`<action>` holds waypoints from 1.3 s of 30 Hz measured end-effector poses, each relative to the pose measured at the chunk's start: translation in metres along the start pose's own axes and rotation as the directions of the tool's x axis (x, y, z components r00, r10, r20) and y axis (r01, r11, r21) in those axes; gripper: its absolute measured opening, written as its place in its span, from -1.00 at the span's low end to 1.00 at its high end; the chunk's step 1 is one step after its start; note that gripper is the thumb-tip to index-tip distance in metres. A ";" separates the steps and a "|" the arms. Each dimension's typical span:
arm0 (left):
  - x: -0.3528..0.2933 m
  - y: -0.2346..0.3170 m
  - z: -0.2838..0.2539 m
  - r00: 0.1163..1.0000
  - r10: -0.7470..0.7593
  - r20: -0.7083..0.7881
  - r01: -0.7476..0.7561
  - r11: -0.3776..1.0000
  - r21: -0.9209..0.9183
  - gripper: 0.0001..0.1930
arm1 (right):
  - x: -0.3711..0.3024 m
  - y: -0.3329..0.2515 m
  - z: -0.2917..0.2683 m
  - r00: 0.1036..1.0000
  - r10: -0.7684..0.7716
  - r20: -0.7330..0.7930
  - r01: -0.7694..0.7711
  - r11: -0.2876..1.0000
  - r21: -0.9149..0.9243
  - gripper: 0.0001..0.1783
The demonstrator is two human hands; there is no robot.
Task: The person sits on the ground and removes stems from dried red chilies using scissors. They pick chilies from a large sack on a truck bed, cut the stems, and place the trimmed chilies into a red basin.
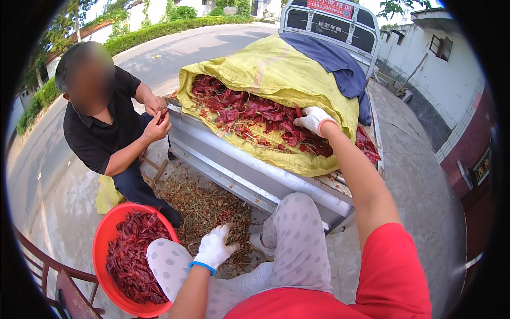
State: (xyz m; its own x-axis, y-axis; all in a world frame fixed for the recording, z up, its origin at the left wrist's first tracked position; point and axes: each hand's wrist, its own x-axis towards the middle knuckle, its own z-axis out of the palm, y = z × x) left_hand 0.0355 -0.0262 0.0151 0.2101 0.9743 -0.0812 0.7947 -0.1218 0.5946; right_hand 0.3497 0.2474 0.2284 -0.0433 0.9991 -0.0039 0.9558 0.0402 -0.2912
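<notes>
My right hand (315, 121), in a white glove, reaches into the mouth of a big yellow woven sack (255, 63). Its fingers are closed at the edge of the heap of dried red chilli peppers (241, 109), and one chilli (298, 110) sticks up beside the fingertips. Part of that grip is hidden by the hand itself. Also gloved in white, with a blue cuff, my left hand (214, 247) hangs beside my knee, fingers apart and nothing in them. At lower left, a red plastic tub (101, 255) holds many dried chillies.
The sack lies on a small truck's bed (255, 165), with dark blue cloth (332, 56) over it. A co-worker in black (95, 127) sits at left, both hands together at a small red item. Stems and scraps (204, 207) litter the ground. A curved brown rail (50, 260) borders the tub.
</notes>
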 end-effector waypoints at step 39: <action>-0.004 -0.007 -0.020 0.999 -0.016 0.028 0.024 -0.172 -0.985 -0.68 | -0.188 -0.117 0.154 0.465 -0.859 -0.213 0.842 0.356 0.405 -0.75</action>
State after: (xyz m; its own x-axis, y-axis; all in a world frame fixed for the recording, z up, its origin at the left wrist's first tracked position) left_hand 0.0175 -0.0257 0.0273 0.2127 0.9706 -0.1129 -0.6925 0.2312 0.6833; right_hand 0.2015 0.0522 0.1156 -0.7793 0.4338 0.4521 0.1860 0.8492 -0.4942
